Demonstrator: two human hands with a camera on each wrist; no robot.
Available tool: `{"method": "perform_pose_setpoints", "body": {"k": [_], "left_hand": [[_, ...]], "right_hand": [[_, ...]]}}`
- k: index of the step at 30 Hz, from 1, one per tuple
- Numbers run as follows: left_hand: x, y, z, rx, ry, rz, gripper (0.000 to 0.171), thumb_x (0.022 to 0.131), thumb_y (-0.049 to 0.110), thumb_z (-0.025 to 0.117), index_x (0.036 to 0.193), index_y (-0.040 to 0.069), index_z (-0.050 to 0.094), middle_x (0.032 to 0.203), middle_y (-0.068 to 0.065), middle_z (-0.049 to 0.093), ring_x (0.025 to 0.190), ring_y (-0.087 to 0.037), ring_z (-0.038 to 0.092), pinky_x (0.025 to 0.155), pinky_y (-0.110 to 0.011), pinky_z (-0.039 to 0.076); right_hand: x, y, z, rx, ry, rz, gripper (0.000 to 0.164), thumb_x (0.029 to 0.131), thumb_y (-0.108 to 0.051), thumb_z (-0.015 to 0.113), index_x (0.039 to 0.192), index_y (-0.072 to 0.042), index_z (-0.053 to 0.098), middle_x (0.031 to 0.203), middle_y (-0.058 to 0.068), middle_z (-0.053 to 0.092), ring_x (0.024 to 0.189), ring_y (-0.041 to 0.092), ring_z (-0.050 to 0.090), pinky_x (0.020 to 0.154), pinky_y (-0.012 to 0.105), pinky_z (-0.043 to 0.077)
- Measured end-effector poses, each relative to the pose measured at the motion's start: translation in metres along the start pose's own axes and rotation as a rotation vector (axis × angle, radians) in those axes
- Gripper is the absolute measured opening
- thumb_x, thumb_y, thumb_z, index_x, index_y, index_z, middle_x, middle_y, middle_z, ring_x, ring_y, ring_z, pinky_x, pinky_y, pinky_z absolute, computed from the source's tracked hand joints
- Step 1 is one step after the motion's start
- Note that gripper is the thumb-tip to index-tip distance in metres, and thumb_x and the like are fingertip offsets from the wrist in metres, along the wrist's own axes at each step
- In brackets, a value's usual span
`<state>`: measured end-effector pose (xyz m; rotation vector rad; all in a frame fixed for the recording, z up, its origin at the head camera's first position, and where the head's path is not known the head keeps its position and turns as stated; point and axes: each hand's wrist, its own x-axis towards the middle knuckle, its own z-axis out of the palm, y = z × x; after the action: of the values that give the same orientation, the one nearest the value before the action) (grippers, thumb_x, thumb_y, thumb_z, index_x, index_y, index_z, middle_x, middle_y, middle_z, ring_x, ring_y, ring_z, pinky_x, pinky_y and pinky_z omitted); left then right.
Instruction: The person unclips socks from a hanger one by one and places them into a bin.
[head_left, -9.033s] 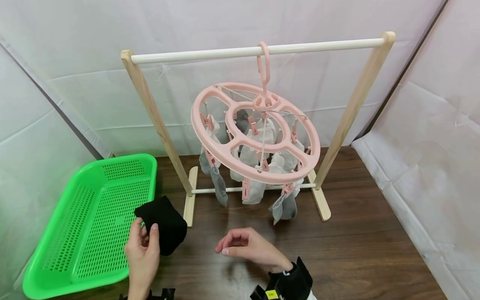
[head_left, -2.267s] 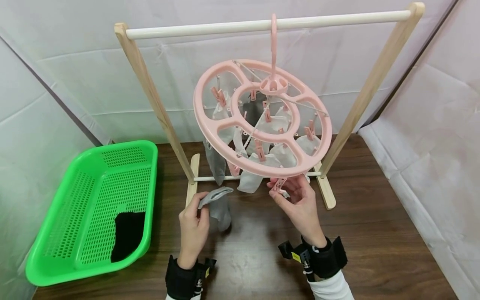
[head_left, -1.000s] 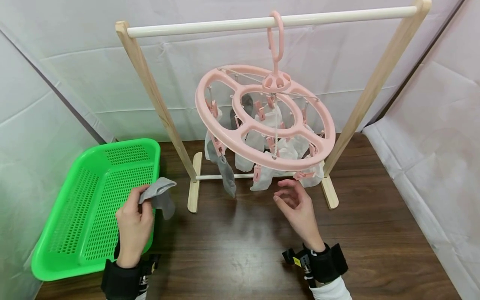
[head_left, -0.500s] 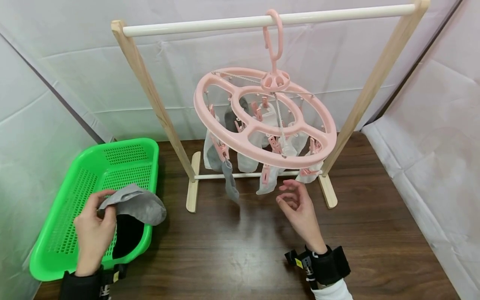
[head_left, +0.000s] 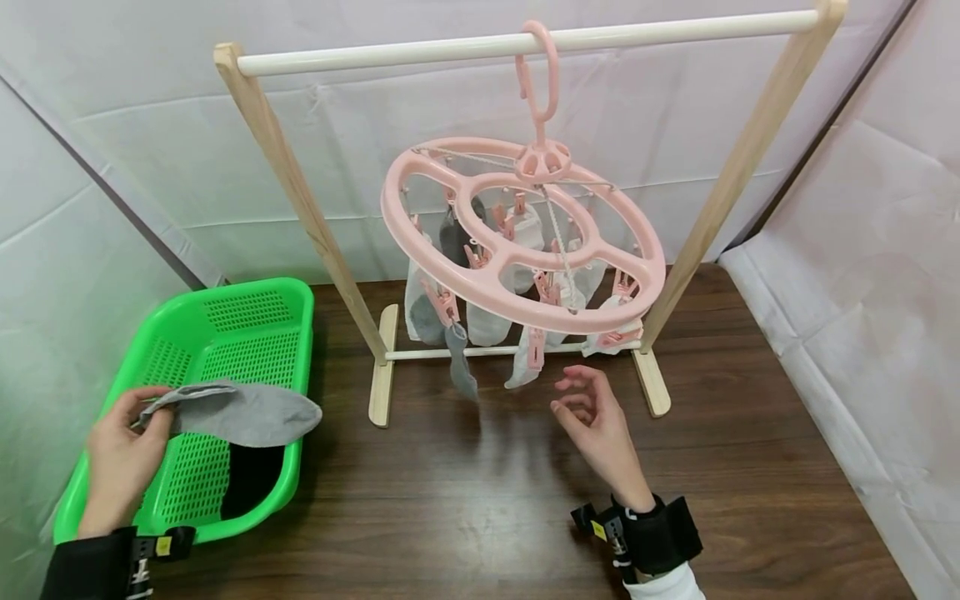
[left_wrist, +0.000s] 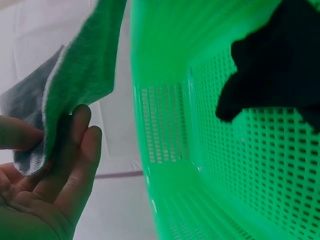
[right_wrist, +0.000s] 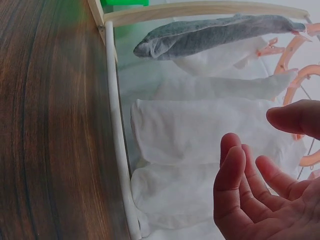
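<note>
Looked like makeshift recording booth, dressed as laundry corner. White sheeting hung creased at back and both sides, dark lines at corners. Wood-grain surface spread below. Black wrist cameras suggested filming set-up; small wooden rack, pink peg hanger with pegged socks and green plastic basket gave laundry flavour. Wider building: could not tell from here.

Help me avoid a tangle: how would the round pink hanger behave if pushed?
The pink hanger would probably swing or twist, hanging by a single hook over the white rod. It might tip easily, since thin cords carry its ring. The clipped grey sock would likely sway, as it looks like soft cloth.
</note>
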<state>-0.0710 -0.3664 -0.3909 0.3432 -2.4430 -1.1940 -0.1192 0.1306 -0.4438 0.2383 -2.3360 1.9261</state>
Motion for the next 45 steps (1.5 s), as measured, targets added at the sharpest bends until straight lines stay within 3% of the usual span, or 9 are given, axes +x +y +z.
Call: {"method": "perform_pose_setpoints", "body": {"k": [3, 8, 10, 14, 22, 29, 34, 40, 45], "left_hand": [[0.007, -0.023, -0.003, 0.020, -0.013, -0.028, 0.021, 0.098, 0.008, 0.049, 0.114, 0.014, 0.061, 0.092, 0.022, 0.061, 0.077, 0.017, 0.054, 0.058, -0.008, 0.043], [0.037, -0.122, 0.001, 0.172, -0.057, -0.009, 0.038, 0.101, 0.034, 0.046, 0.137, 0.023, 0.052, 0.129, -0.006, 0.057, 0.111, 0.001, 0.056, 0.075, -0.010, 0.045], [0.047, -0.152, 0.003, 0.227, -0.075, 0.026, 0.039, 0.101, 0.038, 0.044, 0.139, 0.030, 0.050, 0.131, -0.004, 0.054, 0.120, -0.009, 0.053, 0.082, -0.013, 0.044], [0.059, -0.175, 0.004, 0.251, -0.091, 0.097, 0.038, 0.102, 0.037, 0.044, 0.139, 0.033, 0.049, 0.128, -0.002, 0.053, 0.119, -0.010, 0.052, 0.086, -0.014, 0.042], [0.059, -0.175, 0.003, 0.276, -0.119, 0.118, 0.041, 0.102, 0.039, 0.044, 0.143, 0.037, 0.043, 0.143, 0.004, 0.045, 0.122, 0.006, 0.044, 0.085, -0.016, 0.039], [0.059, -0.170, 0.011, 0.268, -0.158, 0.103, 0.044, 0.102, 0.042, 0.041, 0.145, 0.037, 0.038, 0.148, 0.004, 0.040, 0.132, -0.009, 0.041, 0.093, -0.021, 0.038], [0.054, -0.142, 0.021, 0.227, -0.212, 0.133, 0.047, 0.102, 0.040, 0.042, 0.148, 0.038, 0.033, 0.150, 0.005, 0.036, 0.133, -0.015, 0.040, 0.092, -0.017, 0.038], [0.038, -0.097, 0.032, 0.221, -0.234, 0.243, 0.050, 0.102, 0.034, 0.047, 0.150, 0.033, 0.033, 0.149, -0.004, 0.039, 0.131, -0.029, 0.042, 0.094, -0.012, 0.032], [0.030, -0.085, 0.042, 0.234, -0.245, 0.311, 0.052, 0.101, 0.032, 0.052, 0.150, 0.033, 0.034, 0.147, -0.007, 0.042, 0.131, -0.029, 0.041, 0.099, -0.038, 0.037]], "right_hand": [[0.000, 0.000, 0.000, -0.016, -0.007, 0.010, 0.043, 0.089, 0.005, 0.063, 0.128, 0.000, 0.046, 0.113, 0.020, 0.057, 0.092, 0.020, 0.061, 0.073, 0.024, 0.050], [-0.001, 0.001, -0.002, -0.038, -0.013, 0.010, 0.043, 0.089, 0.005, 0.063, 0.128, 0.000, 0.046, 0.113, 0.020, 0.057, 0.091, 0.022, 0.061, 0.074, 0.025, 0.050], [-0.002, 0.001, -0.003, -0.048, -0.013, 0.006, 0.043, 0.089, 0.005, 0.064, 0.128, -0.001, 0.046, 0.113, 0.021, 0.057, 0.092, 0.023, 0.061, 0.074, 0.026, 0.051], [-0.004, 0.002, -0.004, -0.063, -0.016, 0.003, 0.042, 0.089, 0.003, 0.064, 0.128, -0.002, 0.047, 0.113, 0.020, 0.057, 0.092, 0.023, 0.061, 0.074, 0.026, 0.051], [-0.004, 0.004, -0.006, -0.116, -0.037, -0.049, 0.038, 0.090, 0.001, 0.065, 0.125, -0.001, 0.051, 0.112, 0.016, 0.060, 0.090, 0.021, 0.062, 0.073, 0.027, 0.051], [0.007, -0.003, -0.002, -0.218, -0.115, -0.161, 0.039, 0.087, 0.003, 0.069, 0.123, -0.002, 0.056, 0.114, 0.011, 0.059, 0.096, 0.022, 0.060, 0.074, 0.033, 0.052], [0.024, -0.011, 0.010, -0.267, -0.167, -0.324, 0.039, 0.087, -0.001, 0.070, 0.125, -0.004, 0.059, 0.120, 0.012, 0.058, 0.105, 0.027, 0.057, 0.078, 0.036, 0.052], [0.043, -0.026, 0.028, -0.248, -0.222, -0.450, 0.042, 0.094, -0.004, 0.062, 0.134, -0.002, 0.053, 0.132, 0.012, 0.055, 0.119, 0.024, 0.051, 0.093, 0.042, 0.044], [0.049, -0.035, 0.040, -0.177, -0.255, -0.483, 0.043, 0.095, 0.000, 0.057, 0.138, 0.001, 0.049, 0.137, 0.014, 0.051, 0.122, 0.026, 0.049, 0.093, 0.041, 0.045]]}}
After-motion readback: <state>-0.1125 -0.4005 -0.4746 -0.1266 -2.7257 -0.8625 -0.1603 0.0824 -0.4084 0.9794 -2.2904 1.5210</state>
